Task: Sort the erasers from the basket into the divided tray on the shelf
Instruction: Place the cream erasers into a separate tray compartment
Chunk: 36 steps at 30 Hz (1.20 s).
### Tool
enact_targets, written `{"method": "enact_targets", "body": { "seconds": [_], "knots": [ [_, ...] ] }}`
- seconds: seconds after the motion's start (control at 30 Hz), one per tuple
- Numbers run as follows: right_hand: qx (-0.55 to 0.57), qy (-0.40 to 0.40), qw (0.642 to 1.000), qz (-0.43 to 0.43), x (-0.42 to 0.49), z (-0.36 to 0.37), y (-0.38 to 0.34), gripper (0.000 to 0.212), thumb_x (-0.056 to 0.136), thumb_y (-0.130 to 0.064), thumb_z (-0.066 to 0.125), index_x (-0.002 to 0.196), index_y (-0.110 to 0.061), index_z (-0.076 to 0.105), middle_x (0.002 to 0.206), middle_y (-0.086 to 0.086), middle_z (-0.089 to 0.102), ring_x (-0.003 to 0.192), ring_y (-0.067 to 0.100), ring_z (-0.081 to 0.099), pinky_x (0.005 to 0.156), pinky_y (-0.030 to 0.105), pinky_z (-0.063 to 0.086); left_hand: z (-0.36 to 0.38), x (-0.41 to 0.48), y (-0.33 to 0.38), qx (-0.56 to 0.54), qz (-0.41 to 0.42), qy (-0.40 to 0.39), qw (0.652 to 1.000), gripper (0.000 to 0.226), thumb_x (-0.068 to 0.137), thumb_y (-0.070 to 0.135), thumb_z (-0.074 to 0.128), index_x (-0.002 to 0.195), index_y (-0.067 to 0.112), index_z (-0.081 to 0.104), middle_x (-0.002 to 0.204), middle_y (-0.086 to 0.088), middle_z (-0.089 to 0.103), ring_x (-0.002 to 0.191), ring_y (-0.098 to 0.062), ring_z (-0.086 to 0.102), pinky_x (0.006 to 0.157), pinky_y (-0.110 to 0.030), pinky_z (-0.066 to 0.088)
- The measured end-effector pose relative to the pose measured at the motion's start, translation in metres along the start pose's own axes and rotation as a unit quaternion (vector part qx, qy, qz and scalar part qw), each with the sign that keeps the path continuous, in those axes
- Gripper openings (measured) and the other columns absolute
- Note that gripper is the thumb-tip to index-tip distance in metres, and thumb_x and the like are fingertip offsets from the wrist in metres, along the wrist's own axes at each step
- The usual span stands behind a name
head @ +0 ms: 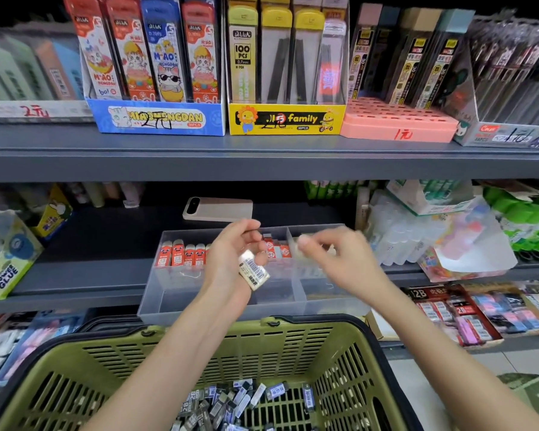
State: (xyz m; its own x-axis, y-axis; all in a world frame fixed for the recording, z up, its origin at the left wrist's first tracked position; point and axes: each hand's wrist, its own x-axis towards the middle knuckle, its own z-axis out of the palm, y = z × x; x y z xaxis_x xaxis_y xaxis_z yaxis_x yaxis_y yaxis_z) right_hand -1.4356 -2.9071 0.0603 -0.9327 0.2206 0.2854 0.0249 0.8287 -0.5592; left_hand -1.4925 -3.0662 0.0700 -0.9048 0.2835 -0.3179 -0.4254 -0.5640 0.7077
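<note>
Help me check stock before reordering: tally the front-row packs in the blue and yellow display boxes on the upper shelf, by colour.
Red packs: 3
Blue packs: 1
Yellow-capped packs: 3
Clear-capped packs: 1
Total: 8

The dark shelf (100,244) holds a clear tray (218,303) at its front edge; a phone (217,209) lies flat behind the tray; a glue box (8,259) stands at the left end; a see-through bag (467,244) sits at the right.
</note>
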Motion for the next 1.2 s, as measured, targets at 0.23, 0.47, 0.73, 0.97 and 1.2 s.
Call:
{"method": "enact_targets", "body": {
  "seconds": [0.23,0.47,0.73,0.97,1.2],
  "knots": [
    [0.299,-0.044,0.949,0.090,-0.035,0.014,-0.043,0.011,0.086,-0.024,0.064,0.077,-0.025,0.070,0.075,-0.008,0.068,0.073,0.003,0.057,0.070,0.012,0.044,0.016,-0.007,-0.016,-0.022,0.056,-0.023,0.998,0.023,0.097,0.018,0.046,0.080,0.007,0.059,0.063,-0.001,0.055,0.052,-0.011,0.053,0.045,-0.018,0.045],
    [0.309,0.070,0.937,0.149,-0.015,-0.023,0.001,0.012,0.092,-0.015,0.055,0.100,-0.010,0.064,0.079,0.002,0.066,0.063,0.007,0.062,0.057,0.019,0.050,0.001,-0.010,-0.022,0.202,0.145,-0.102,0.963,0.015,0.093,0.010,0.052,0.085,0.014,0.064,0.090,0.000,0.063,0.095,-0.015,0.058,0.095,-0.034,0.047],
    [-0.127,0.030,0.989,0.074,0.027,-0.033,0.062,0.018,0.089,-0.019,0.058,0.097,-0.009,0.071,0.084,0.010,0.071,0.083,0.027,0.063,0.071,0.029,0.045,-0.021,-0.014,-0.021,0.327,0.196,-0.107,0.919,0.014,0.088,0.002,0.057,0.084,0.013,0.064,0.082,0.014,0.063,0.085,-0.004,0.057,0.084,-0.025,0.044],
    [-0.309,-0.119,0.943,0.015,0.037,-0.017,0.058,0.025,0.091,-0.024,0.047,0.091,-0.016,0.070,0.088,0.004,0.070,0.081,0.024,0.062,0.067,0.031,0.048,-0.033,-0.014,-0.016,0.403,0.234,-0.109,0.878,0.017,0.086,-0.003,0.059,0.082,0.013,0.062,0.093,-0.006,0.063,0.089,-0.010,0.057,0.080,-0.017,0.043],
    [-0.377,-0.170,0.911,-0.001,0.034,-0.010,0.061,0.028,0.093,-0.017,0.036,0.069,-0.020,0.050,0.077,0.005,0.059,0.074,0.024,0.045,0.060,0.029,0.033,-0.039,-0.014,-0.014,0.402,0.231,-0.093,0.881,0.021,0.084,-0.005,0.061,0.082,0.016,0.063,0.092,-0.001,0.063,0.091,-0.015,0.057,0.087,-0.032,0.045]
  ]
}}
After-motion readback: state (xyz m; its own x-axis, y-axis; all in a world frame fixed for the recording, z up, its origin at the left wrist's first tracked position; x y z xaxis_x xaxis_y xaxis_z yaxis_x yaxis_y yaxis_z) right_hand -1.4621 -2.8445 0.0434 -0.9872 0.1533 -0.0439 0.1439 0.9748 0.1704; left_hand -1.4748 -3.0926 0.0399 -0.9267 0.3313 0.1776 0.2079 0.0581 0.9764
